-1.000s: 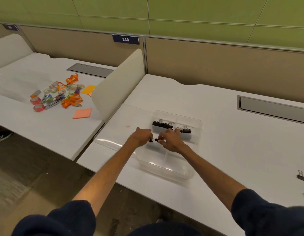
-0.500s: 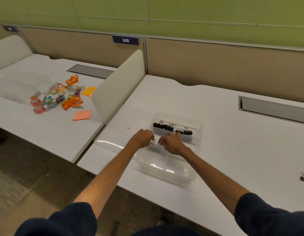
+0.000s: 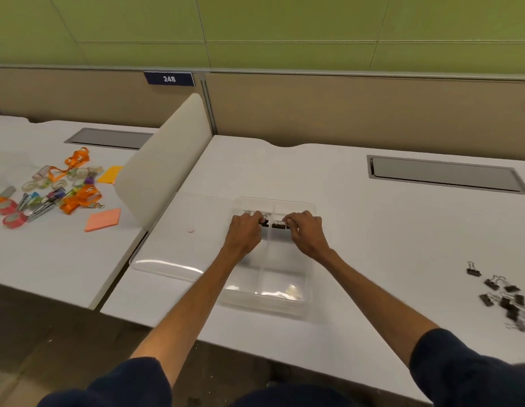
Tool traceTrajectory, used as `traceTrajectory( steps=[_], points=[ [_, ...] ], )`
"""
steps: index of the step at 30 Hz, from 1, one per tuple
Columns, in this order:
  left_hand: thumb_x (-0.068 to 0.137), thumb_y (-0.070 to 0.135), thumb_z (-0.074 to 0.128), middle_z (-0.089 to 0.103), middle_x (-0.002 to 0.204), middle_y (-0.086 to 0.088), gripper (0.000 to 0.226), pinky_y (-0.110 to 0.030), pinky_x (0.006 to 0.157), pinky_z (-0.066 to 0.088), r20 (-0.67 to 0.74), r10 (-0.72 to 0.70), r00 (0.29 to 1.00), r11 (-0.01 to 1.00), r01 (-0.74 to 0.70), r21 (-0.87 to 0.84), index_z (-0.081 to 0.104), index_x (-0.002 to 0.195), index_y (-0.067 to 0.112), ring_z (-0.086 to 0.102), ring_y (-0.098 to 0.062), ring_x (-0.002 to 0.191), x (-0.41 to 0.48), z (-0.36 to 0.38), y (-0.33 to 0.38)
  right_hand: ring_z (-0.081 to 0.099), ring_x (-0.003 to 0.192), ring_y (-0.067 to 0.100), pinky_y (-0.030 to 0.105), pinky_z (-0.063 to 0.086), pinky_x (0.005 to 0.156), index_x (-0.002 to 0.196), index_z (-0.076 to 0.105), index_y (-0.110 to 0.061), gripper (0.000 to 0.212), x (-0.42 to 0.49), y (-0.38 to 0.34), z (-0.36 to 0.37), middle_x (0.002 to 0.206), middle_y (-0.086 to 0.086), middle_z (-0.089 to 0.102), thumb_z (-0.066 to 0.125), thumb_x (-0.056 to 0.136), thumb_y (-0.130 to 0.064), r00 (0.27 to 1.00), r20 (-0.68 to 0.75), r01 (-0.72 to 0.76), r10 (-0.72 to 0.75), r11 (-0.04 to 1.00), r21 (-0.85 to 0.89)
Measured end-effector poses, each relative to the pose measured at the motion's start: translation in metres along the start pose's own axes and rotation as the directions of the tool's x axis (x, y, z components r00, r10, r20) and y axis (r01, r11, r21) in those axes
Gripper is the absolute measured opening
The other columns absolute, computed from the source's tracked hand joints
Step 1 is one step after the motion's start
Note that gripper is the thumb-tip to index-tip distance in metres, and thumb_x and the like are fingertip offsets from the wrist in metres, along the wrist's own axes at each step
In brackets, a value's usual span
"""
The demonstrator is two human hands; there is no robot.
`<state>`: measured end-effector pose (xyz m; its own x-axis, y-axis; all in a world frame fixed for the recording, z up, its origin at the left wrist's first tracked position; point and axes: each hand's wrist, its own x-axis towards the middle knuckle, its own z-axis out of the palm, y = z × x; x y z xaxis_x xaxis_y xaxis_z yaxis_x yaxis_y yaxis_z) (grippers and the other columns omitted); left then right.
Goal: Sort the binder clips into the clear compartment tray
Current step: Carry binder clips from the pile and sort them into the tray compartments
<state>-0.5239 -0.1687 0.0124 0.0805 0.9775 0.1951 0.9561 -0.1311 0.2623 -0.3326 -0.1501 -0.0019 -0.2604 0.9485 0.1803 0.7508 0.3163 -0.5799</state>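
A clear compartment tray (image 3: 310,259) sits under both hands on a white desk (image 3: 373,230). Black binder clips (image 3: 278,225) lie in its two far compartments, at the fingertips; the two compartments below the wrists hold nothing visible. Well to the right of the right hand, a loose pile of clips (image 3: 505,295) is scattered on the desk. A clear lid (image 3: 173,245) lies flat just left of the left hand, and beyond it a white divider panel (image 3: 164,160) screens off a neighbouring desk strewn with orange lanyards (image 3: 79,198) and sticky notes (image 3: 104,219). The left hand (image 3: 245,230) and the right hand (image 3: 307,230) each curl their fingers down, pinching the clips in the tray's far row.
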Motion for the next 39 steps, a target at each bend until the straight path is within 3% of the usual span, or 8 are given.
traceTrajectory(
  steps=[6, 12, 25, 30, 39],
  points=[
    [0.096, 0.021, 0.042, 0.067, 0.099, -0.007, 0.021, -0.042, 0.087, 0.039, 0.04, 0.09, 0.995, 0.995, -0.088, -0.054, 0.058, 0.108, 0.013, 0.057, -0.028, 0.097, 0.014, 0.022, 0.058, 0.055, 0.1, 0.02, 0.038, 0.032, 0.083, 0.103, 0.067, -0.022, 0.026, -0.026, 0.048, -0.033, 0.101, -0.007, 0.069, 0.041, 0.099, -0.019, 0.986, -0.095, -0.139, 0.14, 0.99, 0.021],
    [0.096, 0.029, 0.045, 0.061, 0.11, -0.003, 0.024, -0.045, 0.091, 0.033, 0.012, 0.181, 0.983, 0.984, -0.181, -0.006, 0.062, 0.105, 0.015, 0.044, -0.024, 0.117, 0.023, 0.049, 0.117, 0.054, 0.1, 0.016, 0.036, 0.03, 0.086, 0.105, 0.065, -0.023, 0.027, -0.064, 0.093, -0.066, 0.105, -0.008, 0.066, 0.038, 0.101, -0.022, 0.946, -0.154, -0.28, 0.285, 0.958, 0.06],
    [0.096, 0.03, 0.047, 0.057, 0.109, -0.003, 0.021, -0.042, 0.092, 0.029, 0.126, 0.386, 0.914, 0.922, -0.377, -0.085, 0.059, 0.105, 0.016, 0.043, -0.023, 0.116, 0.012, 0.114, 0.256, 0.054, 0.101, 0.017, 0.039, 0.032, 0.086, 0.106, 0.063, -0.024, 0.027, -0.161, 0.197, -0.14, 0.106, -0.008, 0.065, 0.037, 0.101, -0.026, 0.823, -0.26, -0.508, 0.506, 0.859, 0.063],
    [0.097, 0.032, 0.046, 0.055, 0.115, -0.004, 0.026, -0.041, 0.09, 0.031, 0.224, 0.422, 0.878, 0.906, -0.402, -0.132, 0.057, 0.113, 0.015, 0.043, -0.025, 0.117, 0.005, 0.131, 0.311, 0.057, 0.096, 0.015, 0.047, 0.044, 0.088, 0.103, 0.063, -0.024, 0.03, -0.196, 0.236, -0.164, 0.105, -0.009, 0.067, 0.035, 0.097, -0.033, 0.772, -0.322, -0.542, 0.548, 0.832, 0.119],
    [0.093, 0.031, 0.05, 0.051, 0.122, -0.003, 0.032, -0.039, 0.091, 0.033, 0.318, 0.57, 0.757, 0.821, -0.517, -0.242, 0.05, 0.121, 0.017, 0.041, -0.023, 0.118, -0.018, 0.161, 0.395, 0.059, 0.099, 0.023, 0.04, 0.041, 0.085, 0.104, 0.061, -0.017, 0.023, -0.26, 0.29, -0.2, 0.103, 0.0, 0.065, 0.046, 0.089, -0.008, 0.603, -0.508, -0.645, 0.615, 0.75, 0.144]
  ],
)
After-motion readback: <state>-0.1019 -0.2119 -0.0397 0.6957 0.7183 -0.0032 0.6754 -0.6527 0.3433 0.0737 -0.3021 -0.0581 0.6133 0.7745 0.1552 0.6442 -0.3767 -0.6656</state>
